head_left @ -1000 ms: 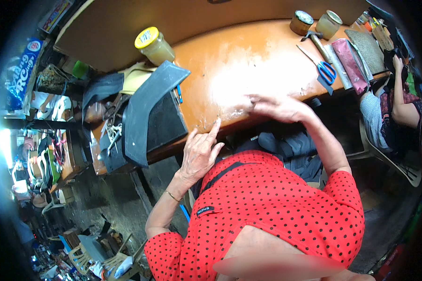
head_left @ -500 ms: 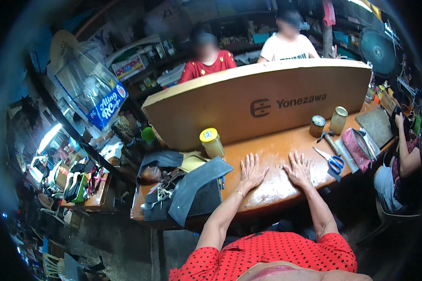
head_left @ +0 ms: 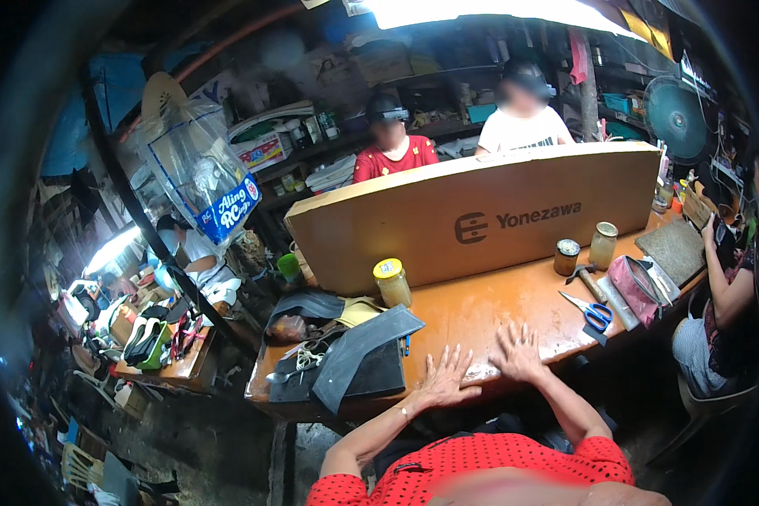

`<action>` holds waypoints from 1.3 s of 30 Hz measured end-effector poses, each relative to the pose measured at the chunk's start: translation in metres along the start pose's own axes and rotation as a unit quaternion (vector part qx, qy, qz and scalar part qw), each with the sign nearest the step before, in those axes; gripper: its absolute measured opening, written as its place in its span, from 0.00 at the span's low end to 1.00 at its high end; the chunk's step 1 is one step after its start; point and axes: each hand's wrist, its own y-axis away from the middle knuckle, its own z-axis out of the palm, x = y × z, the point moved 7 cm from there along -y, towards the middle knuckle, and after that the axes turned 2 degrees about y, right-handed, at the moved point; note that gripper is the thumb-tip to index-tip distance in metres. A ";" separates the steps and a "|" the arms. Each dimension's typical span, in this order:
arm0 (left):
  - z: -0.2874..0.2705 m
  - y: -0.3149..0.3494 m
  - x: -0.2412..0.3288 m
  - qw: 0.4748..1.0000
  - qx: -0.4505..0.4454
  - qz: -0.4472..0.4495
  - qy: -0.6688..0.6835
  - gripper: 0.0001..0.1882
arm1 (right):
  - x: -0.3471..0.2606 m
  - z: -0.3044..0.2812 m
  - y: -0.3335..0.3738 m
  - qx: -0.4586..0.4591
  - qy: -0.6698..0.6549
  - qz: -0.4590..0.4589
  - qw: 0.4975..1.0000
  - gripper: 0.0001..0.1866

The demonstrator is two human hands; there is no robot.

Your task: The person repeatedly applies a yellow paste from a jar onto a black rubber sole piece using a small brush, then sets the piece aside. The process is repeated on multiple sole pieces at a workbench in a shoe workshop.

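Note:
Both my hands lie palm down on the orange-brown wooden table (head_left: 472,304), near its front edge, fingers spread. My left hand (head_left: 444,379) holds nothing; beside it are dark grey sheets of material (head_left: 364,346) and a blue pen-like stick (head_left: 406,344). To the right and slightly farther in, my right hand (head_left: 519,354) is also empty. Nearest to it are blue-handled scissors (head_left: 597,317), partly open, pointing away to the left. A jar with a yellow lid (head_left: 393,283) stands beyond my left hand.
A long cardboard box (head_left: 379,223) stands upright across the table's back, two people behind it. At right are two jars (head_left: 603,244), a hammer (head_left: 592,285), a pink pouch (head_left: 632,287) and a grey slab (head_left: 673,246). Another person's arm (head_left: 728,282) shows at far right. A spoon (head_left: 280,376) lies left.
My hands have slid back toward the table's front edge and a little left, still flat. The view has tilted upward, bringing a bright lamp into sight at the top.

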 end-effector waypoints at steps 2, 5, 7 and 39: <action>0.000 0.021 0.007 0.995 -0.063 0.064 0.031 0.51 | -0.021 0.017 0.030 -0.152 -0.029 -0.122 0.980 0.43; -0.023 0.041 0.017 0.922 -0.133 0.231 0.281 0.48 | -0.005 0.003 0.042 -0.283 -0.297 -0.148 0.900 0.35; -0.036 0.036 0.010 0.869 -0.130 0.207 0.431 0.45 | 0.037 -0.024 0.016 -0.191 -0.497 -0.031 0.846 0.34; 0.006 0.070 0.001 0.988 0.059 0.100 0.105 0.44 | 0.017 0.027 -0.075 -0.014 0.101 -0.090 0.991 0.37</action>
